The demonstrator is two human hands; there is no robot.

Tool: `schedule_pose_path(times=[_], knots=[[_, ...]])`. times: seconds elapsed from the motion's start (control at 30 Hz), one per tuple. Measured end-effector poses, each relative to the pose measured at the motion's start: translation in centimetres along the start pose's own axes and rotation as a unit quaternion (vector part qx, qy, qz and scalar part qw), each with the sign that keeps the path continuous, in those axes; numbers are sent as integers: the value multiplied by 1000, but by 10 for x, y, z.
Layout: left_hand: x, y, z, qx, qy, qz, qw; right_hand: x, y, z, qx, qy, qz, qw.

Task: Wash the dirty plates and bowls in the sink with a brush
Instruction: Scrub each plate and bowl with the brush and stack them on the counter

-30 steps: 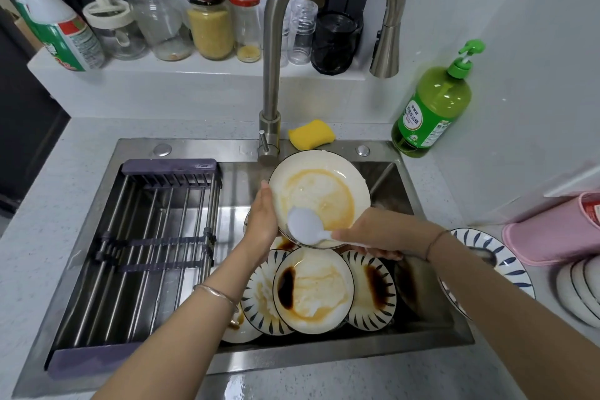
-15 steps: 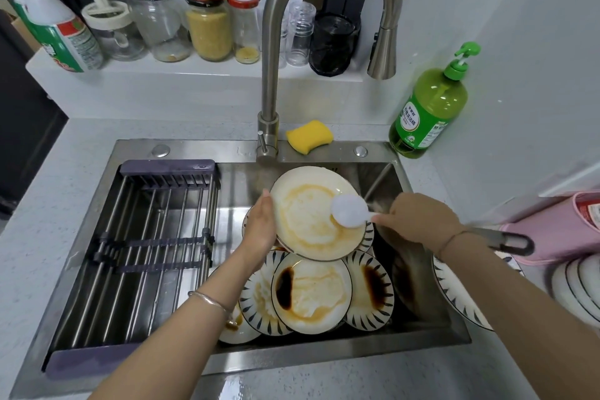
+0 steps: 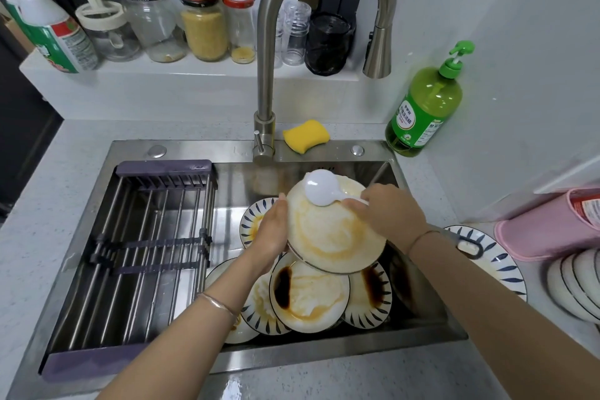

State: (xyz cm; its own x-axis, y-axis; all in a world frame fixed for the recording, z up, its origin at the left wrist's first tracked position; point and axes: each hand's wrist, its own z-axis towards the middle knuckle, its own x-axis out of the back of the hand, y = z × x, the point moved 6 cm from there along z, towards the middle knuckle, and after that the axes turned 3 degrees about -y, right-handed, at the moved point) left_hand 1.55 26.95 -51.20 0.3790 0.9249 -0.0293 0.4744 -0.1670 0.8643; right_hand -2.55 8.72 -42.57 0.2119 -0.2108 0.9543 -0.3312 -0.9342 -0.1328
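1. At the near edge, the speckled grey surface [image 3: 324, 380] is seen to be wet, and the stainless steel sink [image 3: 324, 355] is set into it.
2. Within the sink, a pile of sauce-stained white and blue-patterned plates [image 3: 308, 297] lies unwashed, directly beneath the work.
3. Above the pile, the round white plate with orange-brown smears [image 3: 337, 240] is held tilted, and its left rim is clasped by the left grip [image 3: 271, 239].
4. The handle of the white round-headed plastic brush [image 3: 319, 188] is clenched by the right grip [image 3: 391, 216]. Half a second ago the head was pressed on the plate's right side; it has now been carried to the far rim. A scrubbing stroke is judged to be under way. Smears are left across the middle, so this plate is not finished.
5. To the left, the sink is spanned by the purple-ended metal drying rack [image 3: 146, 237]. At the right, a blue-striped plate [image 3: 493, 260] rests on the surface.
6. Farther off, the yellow sponge [image 3: 306, 136], curved steel tap [image 3: 266, 75] and green soap bottle [image 3: 425, 107] are found, and no water is seen running. The brush is blocked by nothing, though the basin below is crowded by the pile.
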Motion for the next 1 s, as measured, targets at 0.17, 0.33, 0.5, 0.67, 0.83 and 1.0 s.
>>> schedule_pose_path(times=[0.17, 0.33, 0.5, 0.67, 0.83, 1.0], knots=[[5, 2, 1, 1, 13, -18, 1000, 6, 9, -1, -32, 28, -13, 999], [27, 7, 11, -35, 59, 11, 998, -3, 18, -22, -16, -146, -49, 988], [18, 8, 7, -54, 34, 18, 998, -33, -11, -23, 17, -227, 57, 972], [15, 2, 1, -46, 20, 7, 999, -6, 20, -10, -25, -109, 57, 992], [13, 1, 4, -52, 33, 6, 998, -28, -12, -29, 20, -226, 15, 974], [-2, -3, -2, -12, -5, 17, 1000, -11, 1, -6, -36, -70, 78, 994]])
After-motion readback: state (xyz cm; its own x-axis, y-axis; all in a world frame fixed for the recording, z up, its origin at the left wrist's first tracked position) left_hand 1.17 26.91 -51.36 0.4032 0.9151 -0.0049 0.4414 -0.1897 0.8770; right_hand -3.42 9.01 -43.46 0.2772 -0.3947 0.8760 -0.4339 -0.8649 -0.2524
